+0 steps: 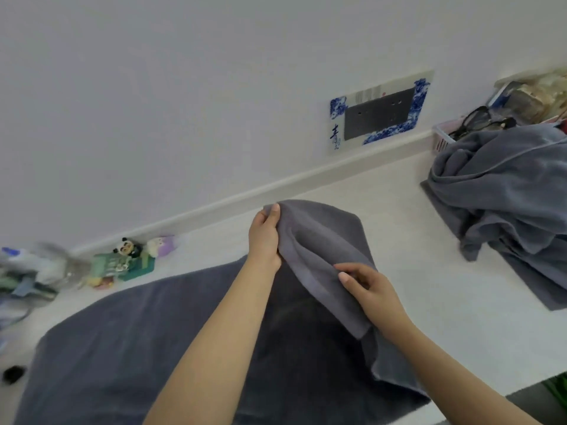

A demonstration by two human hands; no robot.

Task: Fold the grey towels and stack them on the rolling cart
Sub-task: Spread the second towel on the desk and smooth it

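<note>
A large grey towel (pixel 129 357) lies spread over the white table (pixel 408 259), its right end lifted and partly turned back over itself. My left hand (pixel 265 237) pinches the far corner of that raised end, thumb on top. My right hand (pixel 368 286) grips the near edge of the same raised flap. A heap of crumpled grey towels (pixel 506 191) lies at the right side of the table. No rolling cart is in view.
A wall with a blue-patterned socket plate (pixel 380 113) runs along the table's far edge. Small toy figures (pixel 129 259) and blurred clutter (pixel 27 277) sit at the far left. A pink basket (pixel 441 139) holding glasses stands behind the heap. A small black object (pixel 13 374) lies at the left edge.
</note>
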